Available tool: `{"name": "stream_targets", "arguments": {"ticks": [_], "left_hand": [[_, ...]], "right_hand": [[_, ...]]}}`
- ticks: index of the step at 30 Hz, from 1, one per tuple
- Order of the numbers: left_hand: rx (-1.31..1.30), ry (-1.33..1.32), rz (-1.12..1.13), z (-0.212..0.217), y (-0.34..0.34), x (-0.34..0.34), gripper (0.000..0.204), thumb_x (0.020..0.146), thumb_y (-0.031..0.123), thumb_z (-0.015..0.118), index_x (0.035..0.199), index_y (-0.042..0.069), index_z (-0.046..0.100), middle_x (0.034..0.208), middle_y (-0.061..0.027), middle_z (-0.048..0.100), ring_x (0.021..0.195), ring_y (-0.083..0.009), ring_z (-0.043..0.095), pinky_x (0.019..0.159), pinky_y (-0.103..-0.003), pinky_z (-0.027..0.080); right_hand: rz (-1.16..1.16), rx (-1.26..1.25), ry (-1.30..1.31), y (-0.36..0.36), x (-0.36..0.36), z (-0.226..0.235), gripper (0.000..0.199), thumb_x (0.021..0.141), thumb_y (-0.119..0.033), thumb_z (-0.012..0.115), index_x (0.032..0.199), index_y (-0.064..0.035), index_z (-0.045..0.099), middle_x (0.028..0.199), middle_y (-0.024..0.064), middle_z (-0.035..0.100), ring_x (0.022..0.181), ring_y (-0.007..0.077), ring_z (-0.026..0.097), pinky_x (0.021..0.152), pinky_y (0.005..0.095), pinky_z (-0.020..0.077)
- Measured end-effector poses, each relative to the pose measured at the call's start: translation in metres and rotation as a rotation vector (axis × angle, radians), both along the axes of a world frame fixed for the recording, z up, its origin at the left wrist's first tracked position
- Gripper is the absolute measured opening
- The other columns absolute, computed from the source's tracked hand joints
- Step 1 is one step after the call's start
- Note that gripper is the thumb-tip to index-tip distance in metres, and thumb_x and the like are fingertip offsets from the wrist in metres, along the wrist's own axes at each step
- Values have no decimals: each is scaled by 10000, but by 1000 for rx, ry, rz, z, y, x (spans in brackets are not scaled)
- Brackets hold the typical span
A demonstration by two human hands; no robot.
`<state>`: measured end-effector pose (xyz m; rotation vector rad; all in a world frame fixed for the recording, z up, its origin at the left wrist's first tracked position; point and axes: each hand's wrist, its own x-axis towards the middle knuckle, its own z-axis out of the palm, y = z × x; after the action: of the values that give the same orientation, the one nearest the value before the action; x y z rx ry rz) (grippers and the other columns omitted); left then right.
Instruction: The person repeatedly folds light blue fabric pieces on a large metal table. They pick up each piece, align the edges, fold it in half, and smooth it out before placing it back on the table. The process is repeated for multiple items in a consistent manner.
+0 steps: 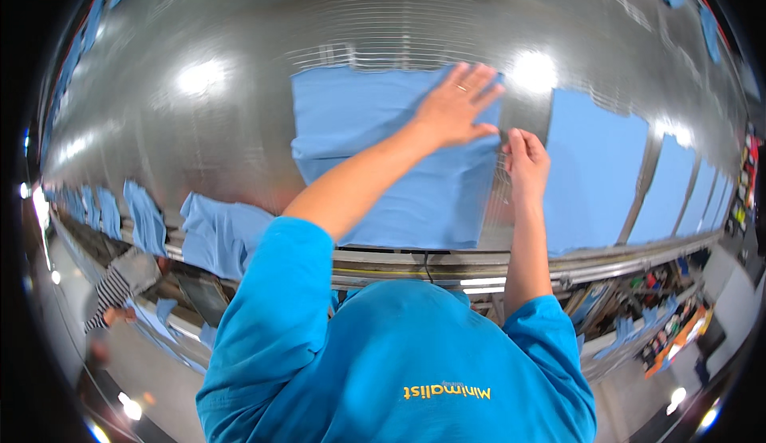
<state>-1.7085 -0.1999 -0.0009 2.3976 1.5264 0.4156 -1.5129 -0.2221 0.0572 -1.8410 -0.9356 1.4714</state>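
The left hand (453,108) lies flat, fingers spread, on the upper right part of a blue cloth (383,156) spread on the shiny metal surface (199,124). The right hand (525,160) pinches the cloth's right edge, its grip pressed together on the fabric. The cloth lies mostly left of and below both hands, long axis running away from the person; the left hand covers more of it. One more flat cloth (594,168) lies just right, with others receding beyond; a crumpled one (219,236) sits left.
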Motion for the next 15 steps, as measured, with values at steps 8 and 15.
{"name": "stream_targets", "arguments": {"ticks": [8, 15], "left_hand": [[-95, -216, -102, 16, -67, -54, 682, 1036, 552, 532, 1553, 110, 483, 1659, -156, 387, 1559, -316, 319, 1286, -529, 215], [-72, 10, 308, 35, -129, -176, 739, 1044, 548, 529, 1603, 86, 393, 1678, -221, 320, 1573, -390, 262, 1289, -514, 203]], "right_hand": [[58, 67, -10, -9, 5, 10, 196, 1059, -212, 653, 1072, -27, 714, 781, -8, 620, 563, 33, 477, 491, 204, 333], [112, 63, -28, -24, -5, 14, 193, 1062, -209, 649, 1041, -32, 721, 774, -13, 606, 570, 37, 470, 511, 212, 347]]}}
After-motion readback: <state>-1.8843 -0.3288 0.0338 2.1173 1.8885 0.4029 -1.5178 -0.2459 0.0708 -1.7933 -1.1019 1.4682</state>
